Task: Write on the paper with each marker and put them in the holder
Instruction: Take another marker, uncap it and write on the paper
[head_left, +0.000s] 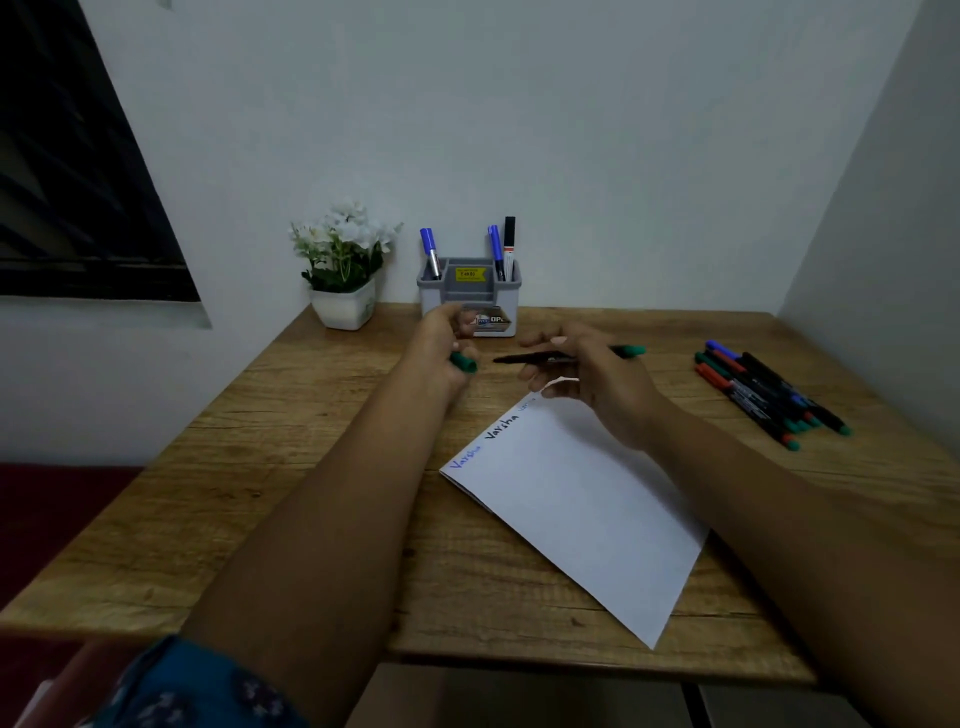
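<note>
Three markers (496, 249) are already standing in the holder (470, 291), two blue and one black, and three words are showing on the paper (576, 499). Right hand (592, 384) is gripping an uncapped green marker (566, 356); left hand (447, 348) is pinching its cap (463, 362). Roughly six or seven are waiting in the pile (769, 395) at right; the exact count is unclear.

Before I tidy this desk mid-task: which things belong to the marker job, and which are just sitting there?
Job:
left hand holding green cap
right hand holding uncapped marker
paper
holder
marker pile

Just there:
flower pot
window
</note>
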